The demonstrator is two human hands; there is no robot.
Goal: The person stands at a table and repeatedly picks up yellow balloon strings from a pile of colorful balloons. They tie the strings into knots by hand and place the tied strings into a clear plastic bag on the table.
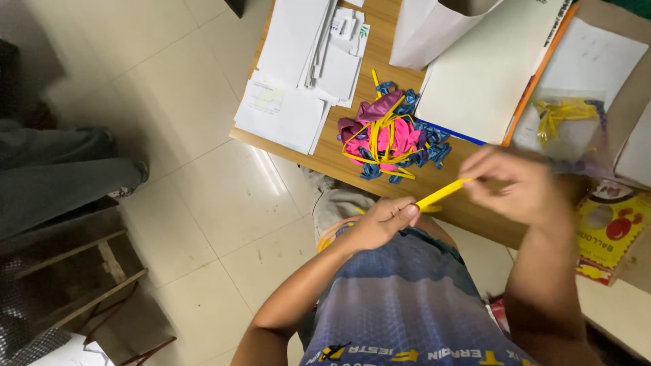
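A long yellow uninflated balloon (441,194) is stretched between both hands above the wooden table's near edge. My left hand (383,222) pinches its lower end close to my chest. My right hand (519,184), blurred, grips the upper end. Just beyond the hands lies a pile of loose balloons (390,135) in pink, purple, blue and yellow on the table (332,159).
White papers and envelopes (288,81) cover the table's left part, a white sheet on an orange folder (485,74) the middle. A clear bag of yellow balloons (563,122) and a yellow balloon packet (610,227) lie right. Another person's legs (61,169) and a wooden frame (81,271) are left on the tiled floor.
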